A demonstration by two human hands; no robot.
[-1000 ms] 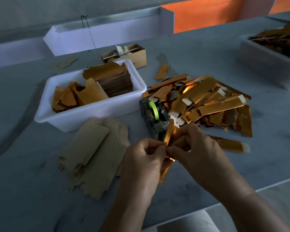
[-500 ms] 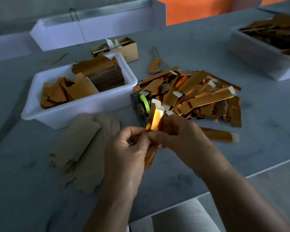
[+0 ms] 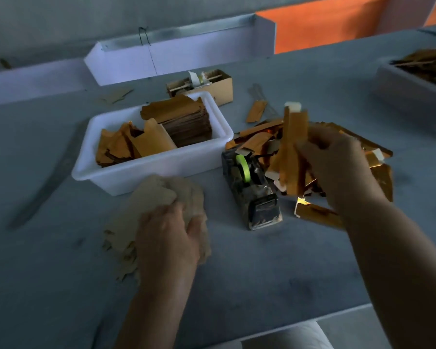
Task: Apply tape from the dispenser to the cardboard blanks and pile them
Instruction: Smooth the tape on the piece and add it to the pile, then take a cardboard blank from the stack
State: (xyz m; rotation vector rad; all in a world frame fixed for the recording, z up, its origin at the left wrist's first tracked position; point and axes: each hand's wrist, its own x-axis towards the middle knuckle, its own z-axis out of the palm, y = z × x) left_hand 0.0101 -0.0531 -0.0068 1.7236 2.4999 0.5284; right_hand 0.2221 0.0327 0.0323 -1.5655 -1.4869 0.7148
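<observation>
My right hand [image 3: 337, 167] holds a gold cardboard blank [image 3: 293, 147] upright, a white tape tab at its top end, above the heap of taped gold blanks [image 3: 262, 139]. My left hand [image 3: 166, 235] rests on the flat pile of plain brown blanks [image 3: 146, 205] at the left, its fingers bent over the pile's edge. The dark tape dispenser [image 3: 254, 195] with a green roll stands between my hands. One more gold blank [image 3: 317, 214] lies flat on the table under my right forearm.
A white tub [image 3: 161, 165] behind the brown pile holds a stack of gold blanks. A small cardboard box [image 3: 212, 84] sits behind it, a long white tray [image 3: 176, 56] at the back, and another tub [image 3: 413, 91] of blanks at far right. The table's front edge runs near my body.
Both hands held one gold blank together in front of the dispenser. Now my left hand has let go and dropped onto the brown pile, and my right hand has carried the blank right over the heap.
</observation>
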